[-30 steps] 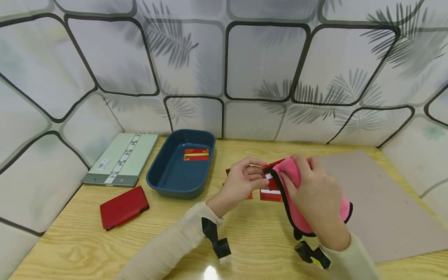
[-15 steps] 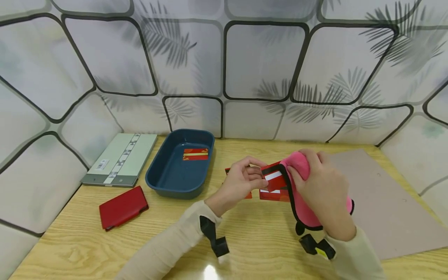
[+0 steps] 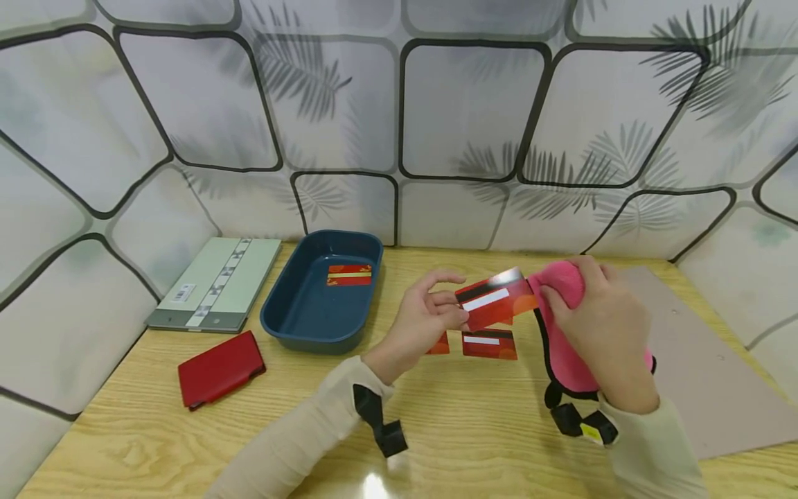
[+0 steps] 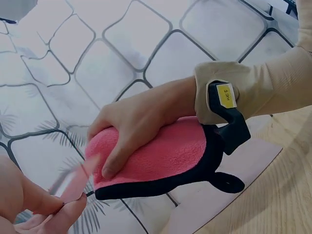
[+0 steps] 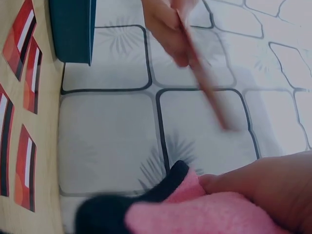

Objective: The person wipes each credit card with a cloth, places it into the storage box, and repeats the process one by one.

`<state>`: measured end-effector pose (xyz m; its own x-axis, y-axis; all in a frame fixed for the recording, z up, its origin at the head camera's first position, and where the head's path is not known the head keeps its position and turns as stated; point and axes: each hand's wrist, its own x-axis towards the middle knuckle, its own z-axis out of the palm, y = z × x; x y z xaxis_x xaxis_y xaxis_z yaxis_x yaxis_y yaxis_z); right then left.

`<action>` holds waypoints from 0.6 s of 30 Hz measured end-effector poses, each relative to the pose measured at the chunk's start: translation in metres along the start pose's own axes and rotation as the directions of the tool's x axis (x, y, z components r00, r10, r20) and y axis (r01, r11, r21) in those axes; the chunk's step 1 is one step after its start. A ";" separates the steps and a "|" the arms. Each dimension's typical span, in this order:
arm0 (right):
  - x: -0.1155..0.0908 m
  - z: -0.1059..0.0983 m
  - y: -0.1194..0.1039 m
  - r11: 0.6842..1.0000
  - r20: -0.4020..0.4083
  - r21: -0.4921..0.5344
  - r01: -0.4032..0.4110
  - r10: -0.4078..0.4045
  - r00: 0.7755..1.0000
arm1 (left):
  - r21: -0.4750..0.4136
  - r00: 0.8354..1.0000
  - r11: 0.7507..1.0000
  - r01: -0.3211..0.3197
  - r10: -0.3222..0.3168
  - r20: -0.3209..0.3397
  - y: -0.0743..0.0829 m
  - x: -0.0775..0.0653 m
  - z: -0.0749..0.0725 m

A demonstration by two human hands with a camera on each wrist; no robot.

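My left hand (image 3: 414, 322) pinches a red card (image 3: 495, 299) by its left edge, above the table. The card has a dark stripe, a white strip and an orange corner. My right hand (image 3: 601, 333) grips a folded pink cloth (image 3: 570, 360) with black edging and a small black loop. In the left wrist view the cloth (image 4: 165, 156) bulges beneath the right thumb. The right wrist view shows a gap between the blurred card (image 5: 207, 87) and the cloth (image 5: 195, 214). Several more red cards (image 3: 489, 344) lie below the hands, partly hidden in the head view.
A blue tub (image 3: 293, 331) holds one red card with a gold stripe (image 3: 349, 275). Left of it lie a pale green notebook (image 3: 218, 284) and a red wallet-like case (image 3: 221, 369). A grey-beige board (image 3: 698, 374) covers the table's right side. A patterned curtain (image 3: 474, 111) hangs behind.
My right hand has moved right with the cloth, uncovering more of the card in my left hand and of those below. The left hand has shifted slightly left, and its card has tilted.
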<state>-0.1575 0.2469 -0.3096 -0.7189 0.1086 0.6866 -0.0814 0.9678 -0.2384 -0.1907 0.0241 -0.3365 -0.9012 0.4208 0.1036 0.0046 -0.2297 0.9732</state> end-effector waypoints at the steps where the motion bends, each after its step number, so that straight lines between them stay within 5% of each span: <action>1: 0.000 -0.001 0.001 1.000 0.000 -0.001 -0.006 0.006 1.000 | 0.010 1.000 1.000 0.005 -0.005 -0.007 0.000 0.000 0.000; 18: 0.001 -0.005 0.007 0.999 -0.023 0.046 0.002 -0.001 1.000 | 0.052 0.998 0.997 0.049 -0.051 0.035 0.000 -0.003 -0.002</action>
<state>-0.1557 0.2549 -0.3072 -0.7026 0.1129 0.7026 -0.1146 0.9565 -0.2683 -0.1890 0.0208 -0.3368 -0.8845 0.4624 0.0613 -0.0169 -0.1632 0.9865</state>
